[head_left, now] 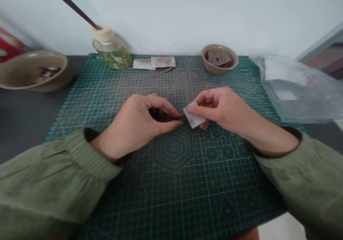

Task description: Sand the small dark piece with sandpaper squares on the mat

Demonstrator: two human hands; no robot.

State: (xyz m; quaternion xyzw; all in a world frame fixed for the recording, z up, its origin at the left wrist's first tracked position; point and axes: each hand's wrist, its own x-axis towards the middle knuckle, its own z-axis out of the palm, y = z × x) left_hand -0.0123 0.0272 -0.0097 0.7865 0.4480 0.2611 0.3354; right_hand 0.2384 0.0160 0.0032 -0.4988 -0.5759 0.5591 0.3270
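Observation:
My right hand [222, 106] pinches a small pale grey square [195, 115] that looks like a folded piece of sandpaper, thumb on top and fingers underneath. Just to its left, the thumb and forefinger of my left hand [142, 120] are closed on a small dark piece [182, 118]. Most of that piece is covered by the fingertips, and its kind does not show. The square is right beside the dark piece; whether they touch I cannot tell. Both hands are over the middle of a green cutting mat [128, 200].
Behind stand a pump bottle [114, 52] with a dark stick rising by its cap, pale paper-like strips [163, 62], and a small bowl [207, 66] of grey pieces with writing. A larger bowl [57, 82] is left; a clear plastic bag [302, 104] overlaps the mat's right edge.

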